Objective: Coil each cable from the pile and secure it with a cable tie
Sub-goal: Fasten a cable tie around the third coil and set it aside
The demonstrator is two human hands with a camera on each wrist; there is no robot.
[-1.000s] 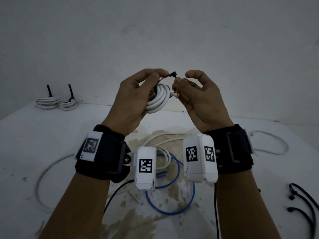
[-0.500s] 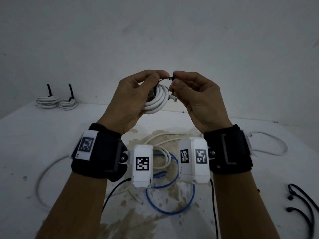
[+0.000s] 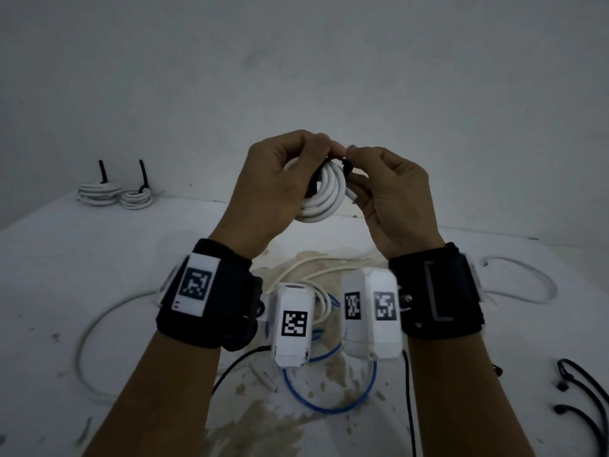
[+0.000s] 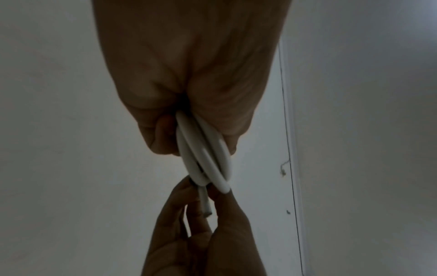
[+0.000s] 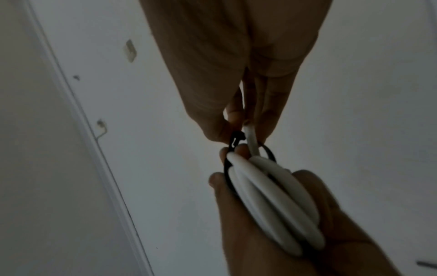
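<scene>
Worktop (image 3: 99,258), white and stained, against a bare grey wall: above it the left hand (image 3: 273,189) clamps the coiled white cable (image 3: 324,196), and the right hand (image 3: 392,196) pinches the black cable tie (image 3: 346,167) looped round it. Step in hand, by judgement: fastening the tie; next, thread the tail and pull snug. Below the hands, loose white and blue cable (image 3: 329,407); far left, two tied coils (image 3: 115,192); lower right, spare ties (image 3: 583,390).

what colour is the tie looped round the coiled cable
Black, around the white cable; the tie shows best in the right wrist view.
</scene>
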